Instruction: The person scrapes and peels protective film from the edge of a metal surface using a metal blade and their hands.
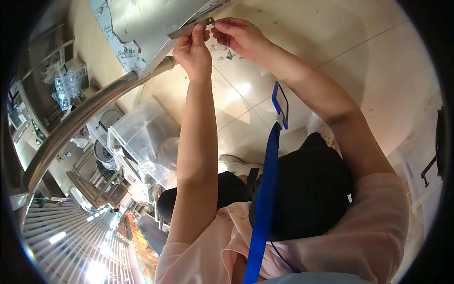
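Observation:
A thin, dark metal strip (185, 31) with a small hole near its right end is between my hands. My left hand (195, 54) is closed on it, thumb on top. My right hand (240, 37) has its thumb and fingers pinched at the strip's holed end, its other fingers curled. Beside and behind the strip lies a shiny metal sheet (146, 21), its left edge covered with printed bluish film that is partly torn. The sheet's corner is by a round metal tube (94, 98), just left of my left hand.
A clear plastic bin (149, 137) stands left of my left forearm. Small scraps (229, 55) lie on the tiled floor (241, 113). A blue lanyard (266, 199) with a badge (280, 105) hangs in front of me. Another clear container (416, 165) is at the right.

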Tool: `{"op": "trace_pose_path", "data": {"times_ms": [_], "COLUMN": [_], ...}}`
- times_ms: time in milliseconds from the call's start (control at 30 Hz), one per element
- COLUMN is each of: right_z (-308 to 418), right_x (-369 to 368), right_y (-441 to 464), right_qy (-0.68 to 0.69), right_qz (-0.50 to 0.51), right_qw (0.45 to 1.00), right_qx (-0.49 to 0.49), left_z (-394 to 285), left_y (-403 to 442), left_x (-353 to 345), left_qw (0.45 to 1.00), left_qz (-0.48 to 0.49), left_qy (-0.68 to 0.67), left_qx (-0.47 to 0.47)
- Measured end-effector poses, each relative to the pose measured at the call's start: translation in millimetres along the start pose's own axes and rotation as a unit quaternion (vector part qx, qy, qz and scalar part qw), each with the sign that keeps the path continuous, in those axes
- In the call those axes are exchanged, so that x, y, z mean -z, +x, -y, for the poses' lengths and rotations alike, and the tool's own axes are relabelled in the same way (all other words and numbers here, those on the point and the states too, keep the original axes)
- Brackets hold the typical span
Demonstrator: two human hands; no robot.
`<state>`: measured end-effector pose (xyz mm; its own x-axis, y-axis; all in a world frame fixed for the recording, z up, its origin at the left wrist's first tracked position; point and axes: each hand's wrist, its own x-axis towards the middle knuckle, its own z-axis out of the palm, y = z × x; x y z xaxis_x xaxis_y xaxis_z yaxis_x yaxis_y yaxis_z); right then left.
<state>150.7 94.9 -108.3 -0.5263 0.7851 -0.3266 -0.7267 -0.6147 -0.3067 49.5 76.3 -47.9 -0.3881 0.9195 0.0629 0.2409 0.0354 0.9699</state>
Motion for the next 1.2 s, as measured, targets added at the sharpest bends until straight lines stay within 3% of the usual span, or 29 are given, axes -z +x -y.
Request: {"op": "trace_pose_path", "data": {"times_ms": [367,567,767,900,933,1200], "right_z": [-18.5,-22.3,-18.1,-19.0,-21.2,-26.5], "right_x": [1.7,5.3,14.0,13.2,8.8,6.1], "right_y": [30.4,32.4,34.6,31.6,29.4,33.8], "right_qy": [0.136,0.193,0.223,0.196,0.174,0.196], "right_qz": [-0.002,0.043,0.066,0.121,0.075,0.108], "right_qw": [0.991,0.980,0.972,0.973,0.982,0.974], "right_qx": [-0.014,0.010,0.027,0.014,-0.005,-0.016], "left_z": [7.0,1.7,-3.3,-7.7,-6.5,-3.6], "left_y": [1.8,2.5,3.1,-3.5,-4.7,-3.4], "left_x": [-10.5,-16.3,-29.5,-28.7,-24.6,-18.4], "left_qw": [0.969,0.969,0.925,0.942,0.946,0.941], "left_qz": [-0.049,-0.037,-0.053,-0.066,-0.076,-0.073], "left_qy": [0.212,0.211,0.320,0.277,0.269,0.286], "left_qx": [-0.115,-0.119,-0.199,-0.176,-0.165,-0.162]}}
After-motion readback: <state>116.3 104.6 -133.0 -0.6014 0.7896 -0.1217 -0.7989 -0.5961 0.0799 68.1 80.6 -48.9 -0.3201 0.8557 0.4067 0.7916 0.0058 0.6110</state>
